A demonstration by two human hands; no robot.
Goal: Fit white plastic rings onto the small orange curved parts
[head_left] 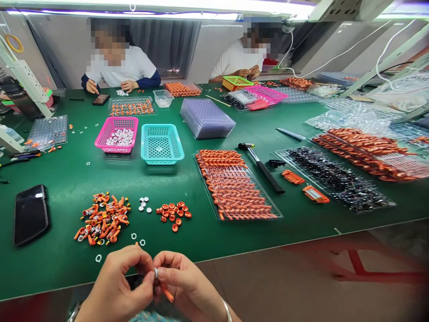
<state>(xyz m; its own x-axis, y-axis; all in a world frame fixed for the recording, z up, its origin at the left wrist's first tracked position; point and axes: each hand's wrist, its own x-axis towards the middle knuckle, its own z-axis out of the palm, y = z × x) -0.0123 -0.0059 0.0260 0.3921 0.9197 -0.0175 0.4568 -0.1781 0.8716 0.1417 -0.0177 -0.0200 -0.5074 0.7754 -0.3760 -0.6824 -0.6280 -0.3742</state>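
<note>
Just off the table's front edge, my left hand and my right hand meet, fingers closed in a pinch. Between the fingertips shows a small white round piece. From under my right fingers sticks an orange plastic part; how the two join is hidden. Beyond my left hand lies a pile of orange parts with yellow and silver bits. Several orange cups and white discs sit to its right. White rings lie close to my hands.
A black phone is at left. Pink and turquoise baskets stand mid-table. Rightward are a tray of orange parts, a hammer and a tray of black parts. Two people sit across the table.
</note>
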